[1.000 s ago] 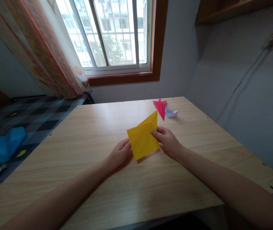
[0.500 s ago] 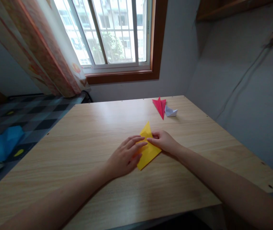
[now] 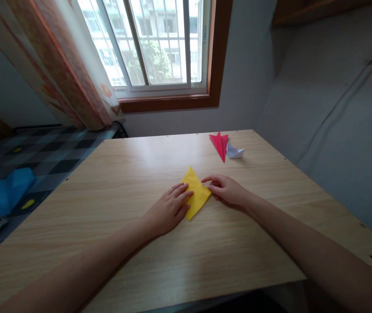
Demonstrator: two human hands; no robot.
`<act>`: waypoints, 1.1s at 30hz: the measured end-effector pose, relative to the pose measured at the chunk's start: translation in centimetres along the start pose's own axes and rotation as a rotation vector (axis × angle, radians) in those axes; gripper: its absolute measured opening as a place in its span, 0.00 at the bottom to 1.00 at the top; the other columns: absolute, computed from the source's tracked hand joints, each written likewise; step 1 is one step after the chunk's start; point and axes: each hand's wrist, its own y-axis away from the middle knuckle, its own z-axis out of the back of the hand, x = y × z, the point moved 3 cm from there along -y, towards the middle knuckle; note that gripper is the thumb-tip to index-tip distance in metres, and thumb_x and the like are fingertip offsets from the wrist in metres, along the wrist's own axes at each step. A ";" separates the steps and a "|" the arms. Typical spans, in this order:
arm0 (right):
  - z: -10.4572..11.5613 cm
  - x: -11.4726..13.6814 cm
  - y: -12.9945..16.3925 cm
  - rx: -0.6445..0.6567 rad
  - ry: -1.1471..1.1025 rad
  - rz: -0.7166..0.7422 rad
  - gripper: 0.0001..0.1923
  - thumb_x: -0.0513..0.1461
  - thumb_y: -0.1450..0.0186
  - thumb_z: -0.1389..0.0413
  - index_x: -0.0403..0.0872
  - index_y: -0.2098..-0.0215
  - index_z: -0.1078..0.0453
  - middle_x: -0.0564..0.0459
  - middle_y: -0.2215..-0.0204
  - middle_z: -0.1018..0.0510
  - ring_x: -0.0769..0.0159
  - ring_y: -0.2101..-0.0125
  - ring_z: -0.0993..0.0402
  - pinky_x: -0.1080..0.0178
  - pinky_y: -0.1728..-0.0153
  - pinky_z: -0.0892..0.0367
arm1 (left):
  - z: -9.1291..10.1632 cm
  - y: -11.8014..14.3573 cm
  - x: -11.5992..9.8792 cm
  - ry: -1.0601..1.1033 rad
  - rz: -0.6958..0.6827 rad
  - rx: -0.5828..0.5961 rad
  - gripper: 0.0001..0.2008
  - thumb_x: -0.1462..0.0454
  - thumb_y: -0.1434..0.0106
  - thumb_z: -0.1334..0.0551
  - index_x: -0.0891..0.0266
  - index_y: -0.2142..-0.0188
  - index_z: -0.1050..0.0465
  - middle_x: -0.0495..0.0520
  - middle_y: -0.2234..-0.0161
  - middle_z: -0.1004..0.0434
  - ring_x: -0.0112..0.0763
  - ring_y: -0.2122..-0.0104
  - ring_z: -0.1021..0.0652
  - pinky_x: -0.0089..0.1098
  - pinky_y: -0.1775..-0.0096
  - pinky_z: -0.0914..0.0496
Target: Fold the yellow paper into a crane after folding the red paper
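A folded sheet of yellow paper (image 3: 196,198) lies on the wooden table in a diamond shape, one corner pointing away from me. My left hand (image 3: 168,208) rests flat over its left side, fingers stretched out and slightly spread. At the right corner of the paper is my right hand (image 3: 227,190), its index finger and thumb apart with nothing visible between them. The thumb is close to the paper's edge; whether it touches is hard to tell. The other right fingers curl under and are partly hidden.
Toward the table's (image 3: 134,169) far right lie a red paper plane (image 3: 220,145) and a white paper boat (image 3: 235,152), side by side. Blue folded paper (image 3: 6,191) sits on a checkered bed (image 3: 62,143) to the left. A window (image 3: 160,48) and curtain (image 3: 71,74) are beyond.
The yellow paper has turned and shifted left and now lies flatter. My left hand has settled flat on it. My right fingers have come off the paper's face to its right corner.
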 end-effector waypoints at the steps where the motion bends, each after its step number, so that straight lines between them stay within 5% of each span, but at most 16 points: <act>1: 0.0 -0.1 0.1 0.031 -0.025 -0.024 0.17 0.43 0.34 0.47 0.44 0.50 0.28 0.61 0.83 0.34 0.73 0.85 0.42 0.69 0.84 0.47 | 0.0 0.0 0.2 -0.007 0.005 0.002 0.19 0.62 0.29 0.48 0.64 0.42 0.31 0.64 0.38 0.34 0.44 0.36 0.36 0.49 0.36 0.40; 13: 0.7 -1.4 -0.1 0.151 -0.293 -0.146 0.17 0.40 0.37 0.44 0.45 0.50 0.29 0.54 0.75 0.26 0.70 0.73 0.27 0.72 0.79 0.32 | -0.8 0.0 1.1 0.026 0.012 -0.036 0.21 0.60 0.28 0.48 0.66 0.40 0.34 0.65 0.37 0.35 0.44 0.35 0.37 0.49 0.36 0.41; 20: 0.7 -1.1 0.1 0.257 -0.344 -0.133 0.25 0.37 0.44 0.36 0.46 0.48 0.30 0.56 0.70 0.25 0.74 0.75 0.30 0.70 0.76 0.32 | -0.5 -0.1 0.7 0.029 0.044 0.001 0.26 0.54 0.28 0.49 0.66 0.37 0.39 0.63 0.36 0.37 0.43 0.34 0.40 0.47 0.34 0.43; 33: 0.3 -1.0 0.0 0.201 -0.264 -0.099 0.20 0.40 0.42 0.37 0.44 0.52 0.30 0.60 0.76 0.31 0.75 0.79 0.35 0.69 0.80 0.38 | -0.3 -0.2 0.6 0.039 0.044 0.015 0.28 0.50 0.29 0.48 0.65 0.36 0.41 0.62 0.35 0.38 0.42 0.34 0.41 0.46 0.34 0.44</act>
